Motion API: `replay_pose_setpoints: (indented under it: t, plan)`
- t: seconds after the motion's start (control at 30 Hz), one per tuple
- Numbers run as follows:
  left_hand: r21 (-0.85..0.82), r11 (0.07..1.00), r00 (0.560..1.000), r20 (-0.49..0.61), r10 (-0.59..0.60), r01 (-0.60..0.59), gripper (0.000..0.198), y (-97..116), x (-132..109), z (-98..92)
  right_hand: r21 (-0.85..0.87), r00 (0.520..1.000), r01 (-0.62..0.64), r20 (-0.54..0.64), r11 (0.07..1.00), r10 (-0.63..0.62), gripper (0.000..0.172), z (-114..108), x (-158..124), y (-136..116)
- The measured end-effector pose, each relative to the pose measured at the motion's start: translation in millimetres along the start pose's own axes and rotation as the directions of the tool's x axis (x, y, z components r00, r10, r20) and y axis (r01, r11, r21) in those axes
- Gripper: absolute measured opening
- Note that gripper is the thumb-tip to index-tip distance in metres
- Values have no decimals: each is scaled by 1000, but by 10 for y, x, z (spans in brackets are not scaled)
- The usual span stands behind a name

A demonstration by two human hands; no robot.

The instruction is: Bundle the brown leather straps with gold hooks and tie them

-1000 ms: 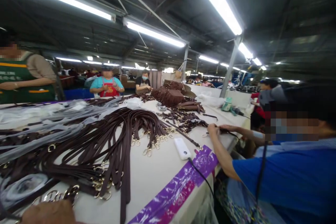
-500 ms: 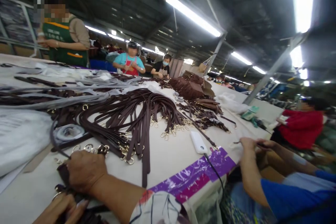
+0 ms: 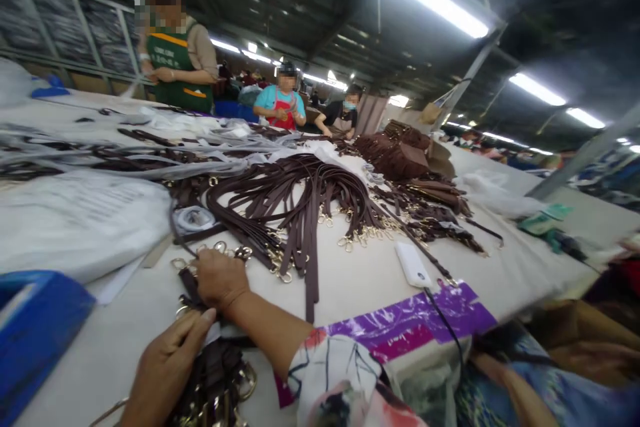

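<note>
My right hand (image 3: 219, 278) rests knuckles up on the white table (image 3: 360, 280), its fingers curled over a short brown strap with gold rings (image 3: 187, 280). My left hand (image 3: 167, 363) lies just below it with fingers stretched out, pressing on a bundle of brown straps and brass rings (image 3: 215, 380). A large fan of long brown leather straps with gold clasps (image 3: 300, 203) spreads out just beyond my right hand.
A blue bin (image 3: 35, 327) sits at the near left beside a white plastic bag (image 3: 75, 220). A white power bank (image 3: 413, 265) with a black cable lies by purple tape (image 3: 415, 323). Brown bags (image 3: 405, 157) pile up further back. Three people stand across the table.
The view has swung left and down. Both my hands have come fully into view on the small strap bundle. The person in blue at my right has dropped out of view.
</note>
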State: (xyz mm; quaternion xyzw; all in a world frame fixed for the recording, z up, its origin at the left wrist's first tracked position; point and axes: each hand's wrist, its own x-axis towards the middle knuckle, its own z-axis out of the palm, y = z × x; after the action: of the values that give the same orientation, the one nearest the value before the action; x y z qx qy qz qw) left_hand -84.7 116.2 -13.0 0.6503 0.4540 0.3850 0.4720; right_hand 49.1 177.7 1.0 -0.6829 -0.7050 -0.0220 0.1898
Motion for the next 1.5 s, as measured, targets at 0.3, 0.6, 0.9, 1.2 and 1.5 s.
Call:
replay_pose_setpoints:
  t: [0.3, 0.6, 0.9, 1.2, 1.5]
  plan:
    - [-298, 950, 991, -66, -114, 89, 39, 199, -625, -93, 104, 998, -56, -34, 993, 60, 25, -43, -20, 20]
    - [-560, 827, 944, -244, -223, 50, 46, 258, -672, -647, 86, 991, -69, -106, 994, 78, 23, -58, -71, 58]
    - [-401, 916, 931, -335, -146, 0, 35, 262, -1101, -929, 81, 987, -38, -152, 996, 50, 23, -23, -91, 89]
    - [-101, 977, 892, -401, -211, 186, 32, 34, -1759, -1492, 32, 987, -11, -159, 999, 16, 25, 48, -99, 154]
    - [-224, 869, 384, -827, -409, 442, 23, -524, -2928, -2770, 88, 995, 3, -102, 996, 6, 28, 9, -85, 202]
